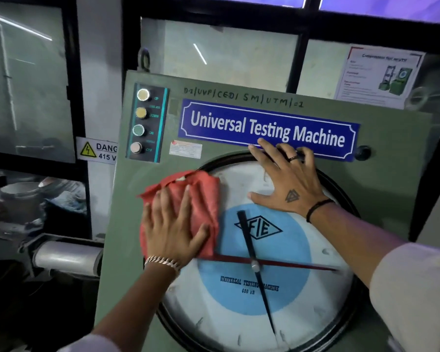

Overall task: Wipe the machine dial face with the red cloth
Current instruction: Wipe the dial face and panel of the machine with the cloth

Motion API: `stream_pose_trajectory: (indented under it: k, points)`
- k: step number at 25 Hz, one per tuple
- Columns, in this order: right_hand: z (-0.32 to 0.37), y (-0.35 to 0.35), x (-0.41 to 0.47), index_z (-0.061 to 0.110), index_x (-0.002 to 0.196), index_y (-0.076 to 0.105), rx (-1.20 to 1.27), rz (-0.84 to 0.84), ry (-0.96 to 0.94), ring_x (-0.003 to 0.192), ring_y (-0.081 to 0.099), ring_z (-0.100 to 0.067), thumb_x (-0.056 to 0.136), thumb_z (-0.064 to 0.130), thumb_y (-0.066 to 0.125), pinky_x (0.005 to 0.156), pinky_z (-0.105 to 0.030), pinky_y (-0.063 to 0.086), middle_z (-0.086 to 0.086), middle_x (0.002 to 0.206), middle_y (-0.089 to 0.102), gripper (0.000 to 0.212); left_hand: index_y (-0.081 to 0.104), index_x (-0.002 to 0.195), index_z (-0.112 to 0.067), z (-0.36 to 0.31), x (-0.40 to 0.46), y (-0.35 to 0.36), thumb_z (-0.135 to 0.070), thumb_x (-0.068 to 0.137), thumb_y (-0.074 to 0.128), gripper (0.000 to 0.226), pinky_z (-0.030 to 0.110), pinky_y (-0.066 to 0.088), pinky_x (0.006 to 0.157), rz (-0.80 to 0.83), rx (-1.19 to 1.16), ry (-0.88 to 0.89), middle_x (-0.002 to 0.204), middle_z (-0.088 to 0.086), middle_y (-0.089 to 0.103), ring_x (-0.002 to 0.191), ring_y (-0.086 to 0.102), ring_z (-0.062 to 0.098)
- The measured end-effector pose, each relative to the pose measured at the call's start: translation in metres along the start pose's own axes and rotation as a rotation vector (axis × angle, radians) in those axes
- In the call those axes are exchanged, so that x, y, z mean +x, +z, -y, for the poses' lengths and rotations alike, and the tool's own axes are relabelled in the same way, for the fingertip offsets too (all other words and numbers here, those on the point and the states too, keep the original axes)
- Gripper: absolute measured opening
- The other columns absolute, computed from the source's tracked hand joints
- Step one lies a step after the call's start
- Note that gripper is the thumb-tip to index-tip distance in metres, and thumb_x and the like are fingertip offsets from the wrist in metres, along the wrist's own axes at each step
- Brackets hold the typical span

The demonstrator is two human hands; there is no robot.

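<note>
- I see a blue sign (pixel 268 130) that says "Universal Testing Machine".
- A strip of four round buttons (pixel 146 122) runs down the left of the green panel (pixel 391 179).
- A yellow danger sticker (pixel 97 150) is on the wall beside it.
- A paper poster (pixel 380 76) is stuck on the window up on the right.
- A small black knob (pixel 363 152) sits just right of the blue sign.

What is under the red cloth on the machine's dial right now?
The crumpled red cloth lies on the upper left of the round glass dial face, pressed flat by the left hand. The dial markings beneath it are covered and cannot be seen.
</note>
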State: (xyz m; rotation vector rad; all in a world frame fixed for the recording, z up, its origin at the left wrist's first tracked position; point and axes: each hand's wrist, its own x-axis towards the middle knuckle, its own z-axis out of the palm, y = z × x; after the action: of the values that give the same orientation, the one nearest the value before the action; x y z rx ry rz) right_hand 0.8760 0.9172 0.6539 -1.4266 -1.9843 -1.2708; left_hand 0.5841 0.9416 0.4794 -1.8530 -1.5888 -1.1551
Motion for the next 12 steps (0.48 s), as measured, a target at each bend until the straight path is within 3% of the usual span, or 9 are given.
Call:
stream_pose_trajectory:
  k: [3,7,12]
  points:
    - [-0.017,-0.007,-0.019,0.037,0.179,0.020,-0.011,0.033,0.044,0.146,0.052,-0.036,0.079,0.096,0.052,0.114,-0.062,0.035,0.005,0.183,0.030,0.119,0.024,0.174,-0.033,-0.005,0.014,-0.009,-0.083,0.093,0.037,0.096,0.071,0.021,0.124,0.002,0.011,0.026,0.169,0.030,0.025,0.154,0.032,0.049]
    - [-0.033,-0.013,-0.027,0.034,0.178,0.025,0.000,0.066,0.084,0.144,0.054,-0.034,0.078,0.099,0.052,0.111,-0.058,0.038,0.006,0.183,0.033,0.123,0.020,0.173,-0.046,-0.072,0.102,-0.035,-0.081,0.092,0.044,0.091,0.071,0.016,0.127,-0.056,0.038,0.360,0.178,0.018,0.024,0.160,0.031,0.039]
    - [-0.059,-0.018,-0.051,0.023,0.173,0.040,0.035,0.069,0.164,0.140,0.055,-0.032,0.082,0.094,0.055,0.102,-0.051,0.043,0.005,0.180,0.038,0.116,0.028,0.172,-0.042,-0.148,0.137,-0.037,-0.072,0.093,0.048,0.087,0.070,0.024,0.122,-0.083,0.094,0.601,0.176,0.015,0.033,0.154,0.041,0.041]
